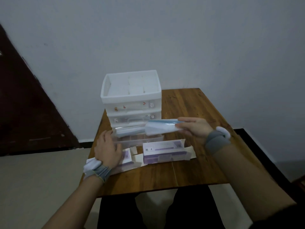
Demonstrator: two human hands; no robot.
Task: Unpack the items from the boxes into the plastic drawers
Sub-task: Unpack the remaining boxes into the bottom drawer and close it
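A white plastic drawer unit (132,96) stands at the table's far left, its bottom clear drawer (138,139) pulled out toward me. My right hand (193,128) pinches a bundle of light-blue face masks in clear wrap (160,128) and holds it above the pulled-out drawer. More blue masks (130,130) lie inside that drawer. My left hand (108,148) rests at the drawer's left front corner, fingers curled against it. Two opened purple-and-white cardboard boxes lie in front: one (165,152) in the middle, one (127,157) partly under my left hand.
The wooden table (189,113) is small, with its edges close on all sides. A dark wooden door (24,104) stands at the left, a grey wall behind. A dark piece of furniture (264,154) borders the table's right side. My legs sit under the near edge.
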